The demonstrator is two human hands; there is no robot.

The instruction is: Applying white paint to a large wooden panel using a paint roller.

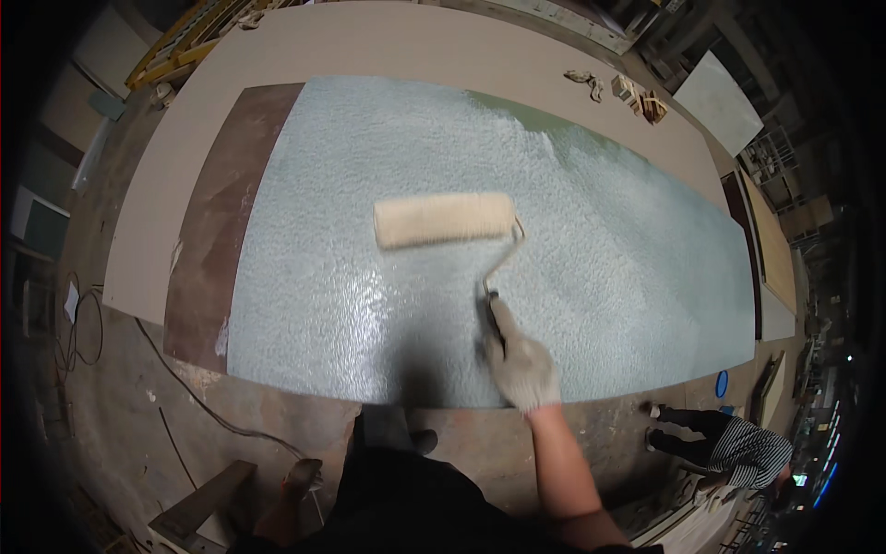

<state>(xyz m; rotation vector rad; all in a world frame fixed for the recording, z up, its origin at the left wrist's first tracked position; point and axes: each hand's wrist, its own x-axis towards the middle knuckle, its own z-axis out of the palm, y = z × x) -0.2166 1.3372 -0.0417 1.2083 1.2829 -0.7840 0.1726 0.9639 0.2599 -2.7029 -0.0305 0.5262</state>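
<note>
My right hand [522, 369], in a pale knitted glove, is closed round the dark handle of a paint roller [445, 221]. The roller's fluffy cream sleeve lies across a large panel [591, 305] and looks smeared by motion. Wet pale grey-blue coating with a stippled, shiny texture covers most of the panel. A green patch [526, 113] shows at its far edge, and a bare brown strip [221, 222] runs down its left side. My left hand [303, 475] hangs low at the lower left, away from the panel; its fingers are dark and indistinct.
A larger beige board [388, 42] lies beneath the panel. Small wooden blocks [637, 97] and crumpled gloves [583, 83] rest on its far right. A dark cable [208, 406] crosses the floor at left. Another person [738, 448] in a striped top is at lower right, near a blue ring-shaped object [722, 384].
</note>
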